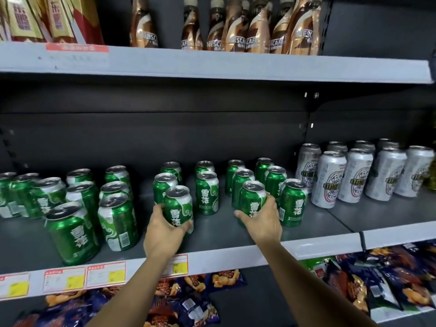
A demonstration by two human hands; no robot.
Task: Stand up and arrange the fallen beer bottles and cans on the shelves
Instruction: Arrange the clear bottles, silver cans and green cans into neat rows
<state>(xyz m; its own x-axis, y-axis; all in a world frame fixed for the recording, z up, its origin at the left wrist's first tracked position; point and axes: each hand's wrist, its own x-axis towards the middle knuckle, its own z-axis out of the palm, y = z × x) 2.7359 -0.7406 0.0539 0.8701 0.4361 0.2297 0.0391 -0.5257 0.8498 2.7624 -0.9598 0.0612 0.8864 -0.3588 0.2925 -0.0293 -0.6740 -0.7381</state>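
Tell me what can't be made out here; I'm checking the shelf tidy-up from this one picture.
- Head view: the price tags on the shelf edge are too blurred to read.
- The green can in the left hand has its base hidden by fingers.
- The right hand covers the lower half of its green can.
- The leftmost green cans are cut off by the frame edge.

Two bare forearms, no sleeves visible, left hand (162,234), right hand (262,220), slim fingers (238,214)

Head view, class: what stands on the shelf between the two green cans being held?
One upright green can, set further back, with another behind it. In front, bare shelf separates the held cans.
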